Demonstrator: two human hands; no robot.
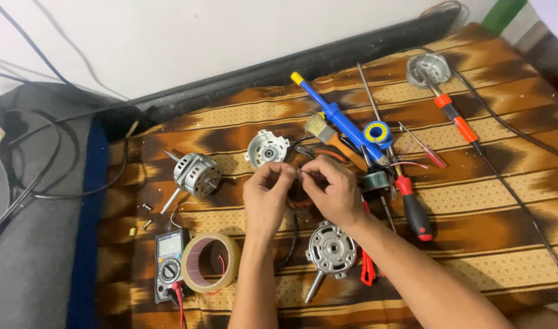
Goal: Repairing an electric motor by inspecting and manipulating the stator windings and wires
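Note:
My left hand and my right hand meet over the middle of a brown patterned cloth. Their fingertips pinch something small and thin between them, too small to tell what it is. Partly hidden beneath my hands lies a copper-wound motor coil. A silver motor end cover lies just beyond my left hand. A motor half with a shaft rests below my right wrist.
A silver motor, a multimeter and a tape roll lie at the left. Right of my hands are a blue desoldering pump, a brush, a solder spool, a red-black screwdriver and a soldering iron.

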